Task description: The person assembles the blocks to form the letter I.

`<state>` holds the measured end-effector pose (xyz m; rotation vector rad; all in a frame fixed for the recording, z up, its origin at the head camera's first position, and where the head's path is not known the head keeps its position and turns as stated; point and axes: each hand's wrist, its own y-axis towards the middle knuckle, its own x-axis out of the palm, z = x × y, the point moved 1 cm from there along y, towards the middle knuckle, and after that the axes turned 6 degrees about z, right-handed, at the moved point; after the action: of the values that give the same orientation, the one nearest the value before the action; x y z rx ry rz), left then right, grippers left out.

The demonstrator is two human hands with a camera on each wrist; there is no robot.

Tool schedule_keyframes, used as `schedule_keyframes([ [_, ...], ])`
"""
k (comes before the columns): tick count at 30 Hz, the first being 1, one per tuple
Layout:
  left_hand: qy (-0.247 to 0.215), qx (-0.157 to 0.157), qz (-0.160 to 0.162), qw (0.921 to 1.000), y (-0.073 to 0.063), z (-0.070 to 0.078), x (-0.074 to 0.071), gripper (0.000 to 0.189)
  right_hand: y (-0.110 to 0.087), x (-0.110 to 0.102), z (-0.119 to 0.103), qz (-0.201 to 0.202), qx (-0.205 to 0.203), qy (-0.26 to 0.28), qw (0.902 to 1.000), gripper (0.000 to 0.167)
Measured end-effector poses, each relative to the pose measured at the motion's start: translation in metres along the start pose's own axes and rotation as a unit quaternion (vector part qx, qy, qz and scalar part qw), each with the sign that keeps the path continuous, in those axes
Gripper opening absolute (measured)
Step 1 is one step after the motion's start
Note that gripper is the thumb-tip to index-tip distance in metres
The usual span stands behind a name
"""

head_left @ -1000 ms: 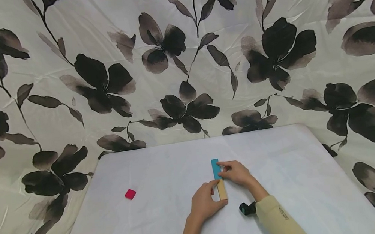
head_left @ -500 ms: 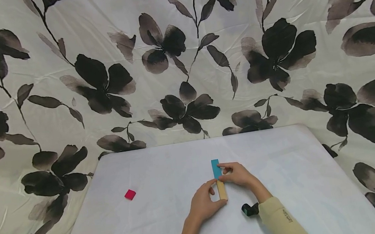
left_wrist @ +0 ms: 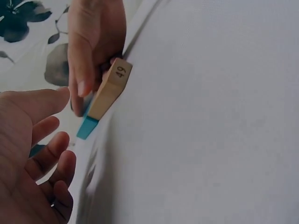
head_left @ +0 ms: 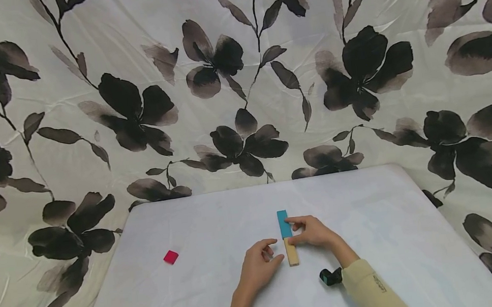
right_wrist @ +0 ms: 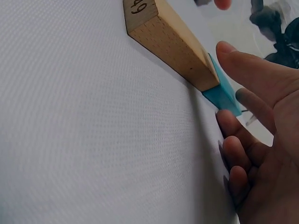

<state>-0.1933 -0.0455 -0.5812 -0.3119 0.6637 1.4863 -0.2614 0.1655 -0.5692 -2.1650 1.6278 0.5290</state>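
A blue block [head_left: 283, 221] and a plain wooden block [head_left: 292, 256] lie end to end on the white table, forming one straight strip. The number 49 shows on the near end of the wooden block in both wrist views. My right hand [head_left: 318, 232] is at the strip's right side, index fingertip at the blue block and thumb by the joint, neither wrapped around it. To the left of the wooden block, my left hand [head_left: 257, 267] hovers with nothing in it, thumb and fingers spread apart [left_wrist: 28, 135].
A red block [head_left: 171, 257] sits by itself on the left part of the white table [head_left: 199, 227]. Behind the table's far edge hangs a cloth [head_left: 293, 84] with dark flowers. Black wrist cameras [head_left: 330, 277] stick out beside the sleeves.
My left hand has let go of the wooden block and drawn back to the left. My right hand has slid slightly nearer along the strip, its thumb now by the wooden block.
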Motion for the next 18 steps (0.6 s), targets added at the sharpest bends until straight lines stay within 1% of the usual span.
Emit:
schedule_keyframes([
  [3, 0.003, -0.009, -0.001, 1.0, -0.003, -0.002, -0.008, 0.037, 0.0, 0.002, -0.001, -0.003, -0.004, -0.007, 1.0, 0.065],
  [5, 0.003, -0.017, 0.0, 0.9999, -0.004, -0.003, -0.013, 0.036, -0.001, 0.003, 0.001, -0.001, 0.0, -0.002, 1.0, 0.065],
  [11, 0.004, -0.035, 0.016, 0.9993, -0.007, -0.008, -0.028, 0.033, -0.001, 0.003, 0.003, -0.004, 0.001, 0.01, 0.9999, 0.066],
  [15, 0.001, -0.033, 0.023, 0.9992, -0.009, -0.015, -0.04, 0.031, -0.001, 0.003, 0.003, -0.01, -0.007, 0.006, 0.9999, 0.067],
  [18, -0.003, -0.023, 0.028, 0.9993, -0.01, -0.021, -0.05, 0.031, -0.001, 0.004, 0.004, -0.011, -0.007, 0.0, 0.9999, 0.067],
])
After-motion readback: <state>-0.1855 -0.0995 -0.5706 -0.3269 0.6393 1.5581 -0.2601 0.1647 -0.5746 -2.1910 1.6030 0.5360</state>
